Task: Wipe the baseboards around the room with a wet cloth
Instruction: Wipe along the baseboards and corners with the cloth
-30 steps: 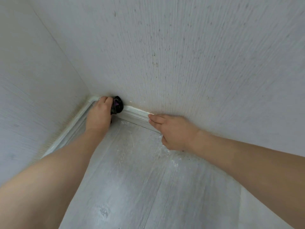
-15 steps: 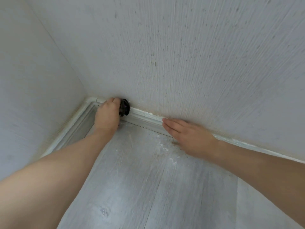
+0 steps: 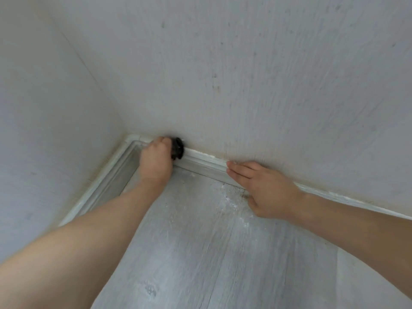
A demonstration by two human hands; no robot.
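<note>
Cloth (image 3: pixel 177 150), gripped by the left hand (image 3: pixel 156 161), is sliding rightward along the baseboard (image 3: pixel 201 161); the flat-fingered right hand (image 3: pixel 265 190) is retreating, clearing unwiped trim.

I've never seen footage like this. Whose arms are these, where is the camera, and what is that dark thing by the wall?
There is no machine here: these are a person's two bare arms, filmed by a wide-angle camera worn on their head, looking down into a room corner. The left hand grips a dark cloth and presses it against the white baseboard near the corner. The right hand lies flat with straight fingers against the same baseboard further along, holding nothing. Below is a grey wood-look floor with some white crumbs near the right hand. The wall above shows small dark specks.
</note>
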